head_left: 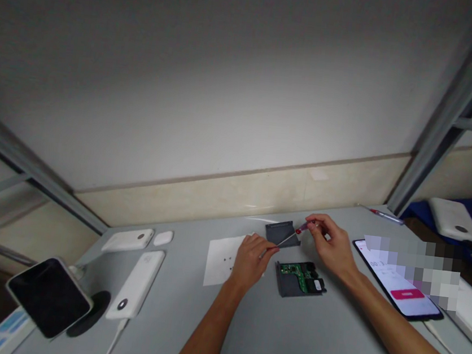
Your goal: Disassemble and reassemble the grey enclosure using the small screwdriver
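My right hand (330, 246) pinches the red and purple handle of a thin screwdriver (287, 239). At the other end of its metal shaft are the closed fingers of my left hand (252, 258), near the tip. The screwdriver slants over a dark slotted cover (275, 232) lying on the table. Just in front of the hands rests a dark casing with a green circuit board (302, 275) in it. Partly under my left hand, a white sheet of paper (213, 268) carries several tiny dark pieces that look like screws (226, 259).
To the right lie a lit phone (408, 295) on a cable and a pen-like tool (387, 216). On the left are white power banks (139, 282), a small white case (163, 238) and a dark-screened device on a stand (50, 295). A wall (234, 194) borders the grey table.
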### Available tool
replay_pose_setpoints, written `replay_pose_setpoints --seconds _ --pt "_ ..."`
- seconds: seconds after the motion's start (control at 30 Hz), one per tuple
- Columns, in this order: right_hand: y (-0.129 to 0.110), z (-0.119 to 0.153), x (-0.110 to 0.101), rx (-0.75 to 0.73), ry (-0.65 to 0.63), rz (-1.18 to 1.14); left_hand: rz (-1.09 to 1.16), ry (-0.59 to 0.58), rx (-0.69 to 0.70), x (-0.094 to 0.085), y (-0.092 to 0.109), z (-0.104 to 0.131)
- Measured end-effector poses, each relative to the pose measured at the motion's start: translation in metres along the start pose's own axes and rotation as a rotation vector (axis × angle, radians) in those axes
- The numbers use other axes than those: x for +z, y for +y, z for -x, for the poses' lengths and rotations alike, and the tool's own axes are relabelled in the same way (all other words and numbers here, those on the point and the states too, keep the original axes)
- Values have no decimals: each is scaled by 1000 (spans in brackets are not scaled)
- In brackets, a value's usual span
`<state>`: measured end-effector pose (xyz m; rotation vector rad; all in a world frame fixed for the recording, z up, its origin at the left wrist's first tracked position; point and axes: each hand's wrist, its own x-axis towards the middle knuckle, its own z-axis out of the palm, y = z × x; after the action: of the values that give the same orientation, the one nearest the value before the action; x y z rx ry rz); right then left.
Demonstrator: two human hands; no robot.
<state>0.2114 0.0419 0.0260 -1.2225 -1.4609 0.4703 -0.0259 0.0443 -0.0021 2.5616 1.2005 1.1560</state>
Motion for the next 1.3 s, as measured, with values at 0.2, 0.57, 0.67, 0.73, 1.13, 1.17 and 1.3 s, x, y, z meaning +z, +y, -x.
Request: replay_pose_setpoints --seconds 0.2,0.57,0.67,0.73,1.13,1.17,1.3 --pt "-2 0 1 16 -39 -91 30 12 1 -2 -1 -1" --pt "-8 4 3 -28 65 -43 172 95 -49 -1 1 -2" --pt "-7 4 5 9 84 -110 320 185 -183 0 5 -5" --pt "-6 3 6 22 110 -152 413 229 -309 1 9 -7" --pt "-8 5 10 55 180 -274 762 238 -701 7 11 -9" --pt "-9 5 9 50 180 -277 764 237 -701 7 11 -9" --pt "-9 5 8 34 174 -270 741 242 -700 4 12 -11"
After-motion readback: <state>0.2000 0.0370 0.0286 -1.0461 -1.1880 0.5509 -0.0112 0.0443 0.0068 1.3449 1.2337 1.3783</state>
